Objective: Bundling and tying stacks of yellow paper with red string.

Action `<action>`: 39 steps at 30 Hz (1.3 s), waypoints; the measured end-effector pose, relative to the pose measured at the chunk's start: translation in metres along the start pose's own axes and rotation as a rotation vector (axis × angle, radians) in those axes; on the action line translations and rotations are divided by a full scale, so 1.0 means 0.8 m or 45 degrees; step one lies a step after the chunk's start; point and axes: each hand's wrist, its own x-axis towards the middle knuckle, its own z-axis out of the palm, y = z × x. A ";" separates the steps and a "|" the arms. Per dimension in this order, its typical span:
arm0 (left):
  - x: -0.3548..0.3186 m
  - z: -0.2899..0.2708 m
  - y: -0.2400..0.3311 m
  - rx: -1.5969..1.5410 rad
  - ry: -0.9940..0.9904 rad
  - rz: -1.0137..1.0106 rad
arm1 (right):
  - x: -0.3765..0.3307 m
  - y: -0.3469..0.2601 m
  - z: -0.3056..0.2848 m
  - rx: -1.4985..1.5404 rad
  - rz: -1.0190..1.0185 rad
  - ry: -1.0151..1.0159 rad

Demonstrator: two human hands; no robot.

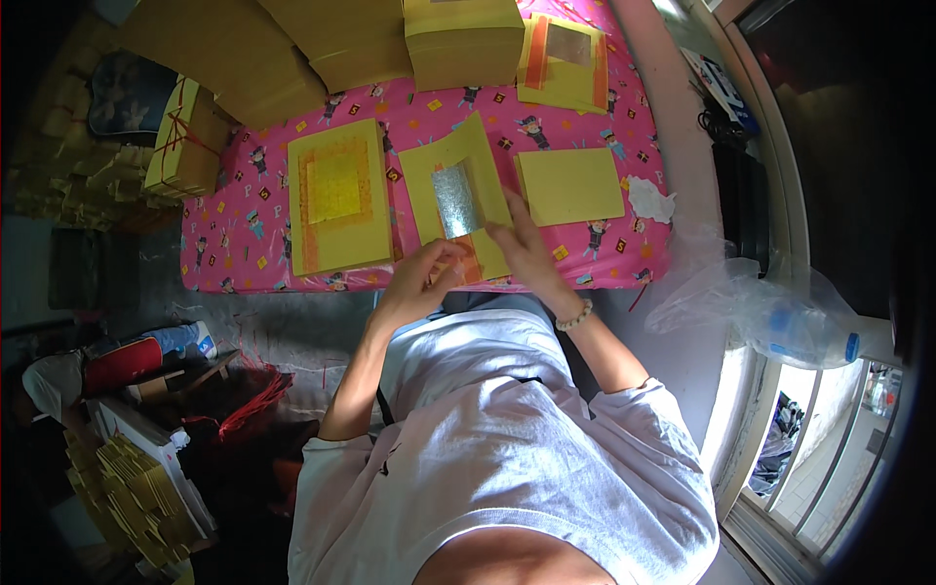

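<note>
A yellow paper sheet [427, 185] with a silver foil rectangle and an orange strip lies at the near edge of the table, its far corner raised. My right hand [525, 255] grips its right side, where the edge is bent up. At the sheet's lower left, my left hand [421, 285] has its fingers curled against the paper by the orange strip. To the left rests a yellow paper stack [380, 224] with an orange and gold printed square. On the right is a plain yellow paper stack [570, 185].
Tall yellow paper stacks [463, 49] line the table's far side, with a red-tied bundle [185, 141] at the left. A patterned pink cloth [258, 239] covers the table. Crumpled white tissue [651, 200] and a bagged plastic bottle [804, 336] are at right.
</note>
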 end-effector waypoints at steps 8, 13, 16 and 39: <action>0.032 0.016 -0.005 -0.895 0.267 -0.375 | -0.027 -0.022 0.034 -0.857 -0.269 -0.151; 0.039 0.026 -0.002 -1.060 0.437 -0.398 | -0.030 -0.012 0.038 -0.893 -0.288 -0.130; 0.041 0.027 -0.014 -0.993 0.437 -0.418 | -0.027 -0.008 0.033 -0.804 -0.305 -0.101; 0.033 0.036 -0.012 -1.160 0.434 -0.423 | -0.036 -0.027 0.028 0.203 0.156 -0.148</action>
